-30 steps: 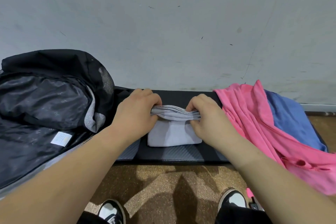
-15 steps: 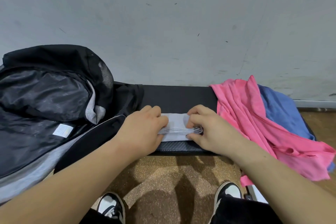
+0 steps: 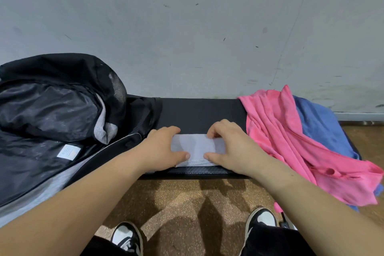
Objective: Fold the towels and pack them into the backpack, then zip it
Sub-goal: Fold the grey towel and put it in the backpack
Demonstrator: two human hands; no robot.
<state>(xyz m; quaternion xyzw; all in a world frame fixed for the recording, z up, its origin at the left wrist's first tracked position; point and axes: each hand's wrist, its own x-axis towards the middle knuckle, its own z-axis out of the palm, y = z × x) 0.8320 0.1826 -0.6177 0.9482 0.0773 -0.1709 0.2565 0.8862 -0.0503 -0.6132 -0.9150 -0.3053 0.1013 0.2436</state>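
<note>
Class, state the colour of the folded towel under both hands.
Light grey; the folded towel shows best in the head view.

I have one view, worn on the person's head and tilted forward and down at a black bench (image 3: 199,110) against a grey wall (image 3: 187,27). It sits close (wide-angle, so edges bow), centred on the grey towel (image 3: 195,147) between left hand (image 3: 162,148) and right hand (image 3: 233,149), with shoes (image 3: 126,237) at the bottom edge.

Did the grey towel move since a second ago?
Yes. The towel folded over toward the front edge of the bench; it now lies flat there, held by the left hand and right hand.
</note>
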